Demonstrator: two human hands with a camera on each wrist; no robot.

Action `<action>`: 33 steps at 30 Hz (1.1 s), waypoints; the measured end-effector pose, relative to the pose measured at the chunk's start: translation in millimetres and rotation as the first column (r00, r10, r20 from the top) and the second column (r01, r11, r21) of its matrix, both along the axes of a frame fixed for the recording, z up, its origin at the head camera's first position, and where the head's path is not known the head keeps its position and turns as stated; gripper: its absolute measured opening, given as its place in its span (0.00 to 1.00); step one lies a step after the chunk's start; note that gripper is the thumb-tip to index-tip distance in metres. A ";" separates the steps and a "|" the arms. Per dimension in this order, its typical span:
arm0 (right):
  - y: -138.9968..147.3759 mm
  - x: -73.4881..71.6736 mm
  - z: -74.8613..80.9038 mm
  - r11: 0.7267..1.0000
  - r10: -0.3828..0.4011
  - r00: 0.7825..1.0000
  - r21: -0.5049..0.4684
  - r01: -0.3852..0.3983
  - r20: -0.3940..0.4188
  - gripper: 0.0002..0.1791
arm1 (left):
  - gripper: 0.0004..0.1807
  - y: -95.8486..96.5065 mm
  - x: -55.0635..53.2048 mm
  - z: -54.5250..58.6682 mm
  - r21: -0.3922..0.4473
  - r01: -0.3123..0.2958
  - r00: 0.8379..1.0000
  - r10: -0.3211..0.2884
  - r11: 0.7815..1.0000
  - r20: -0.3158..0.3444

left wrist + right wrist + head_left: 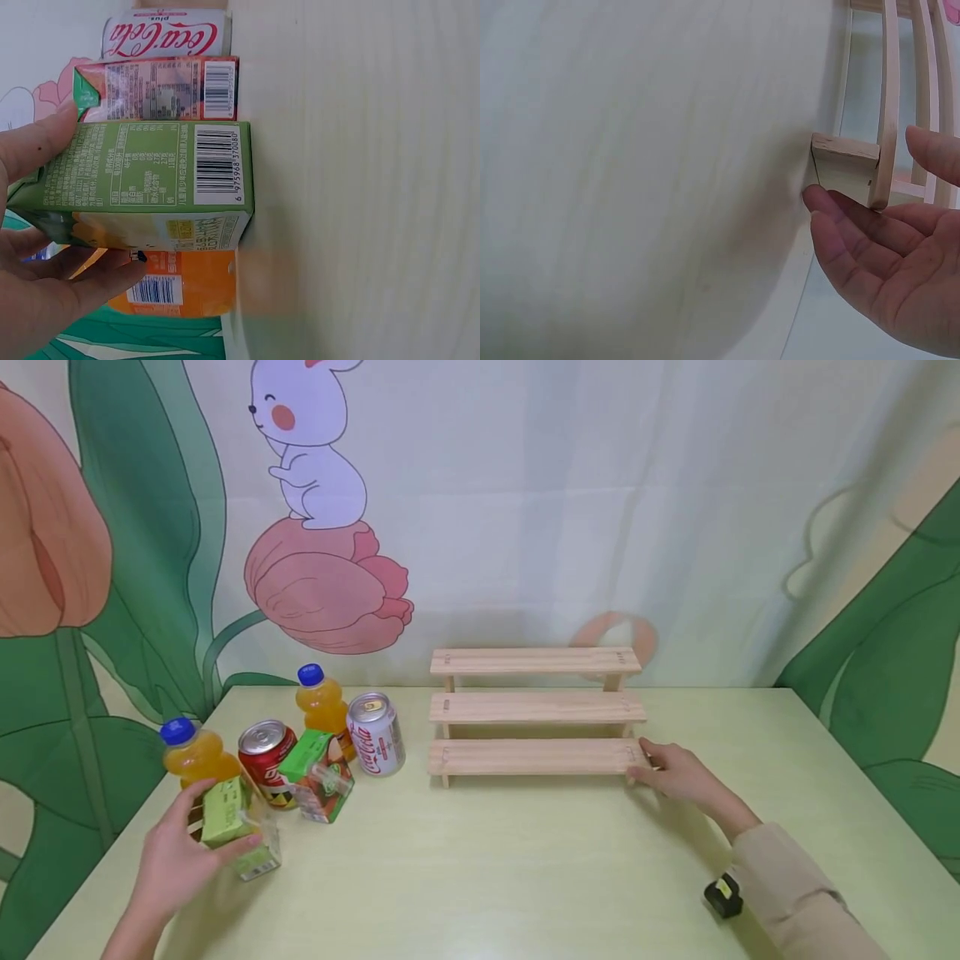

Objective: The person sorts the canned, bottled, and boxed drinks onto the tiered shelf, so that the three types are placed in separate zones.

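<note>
My left hand grips a green drink carton between thumb and fingers, at the front of a drinks group on the left. In the left wrist view this carton shows its barcode side, and its base seems close to the table. At the right end of a three-step wooden rack is my right hand. From the right wrist view, its fingers lie loosely bent against the end of the lowest step, and the thumb stands apart. Nothing is held there.
Near the left hand are an orange drink bottle, a red can, and a green-and-brown carton. A second orange bottle and a white Coca-Cola can stand behind. A small black object is by the right sleeve.
</note>
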State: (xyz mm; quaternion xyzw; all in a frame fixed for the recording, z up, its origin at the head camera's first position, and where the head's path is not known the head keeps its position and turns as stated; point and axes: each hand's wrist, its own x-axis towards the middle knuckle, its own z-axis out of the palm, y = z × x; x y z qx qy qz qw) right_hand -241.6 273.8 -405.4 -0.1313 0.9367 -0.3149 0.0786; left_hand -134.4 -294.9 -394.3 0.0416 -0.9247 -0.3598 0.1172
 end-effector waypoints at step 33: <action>3.3 0.6 -0.7 0.963 -0.103 0.981 -0.230 0.139 0.164 0.30 | 0.46 37.4 -2.1 27.2 0.089 0.066 0.983 -0.049 0.994 -0.177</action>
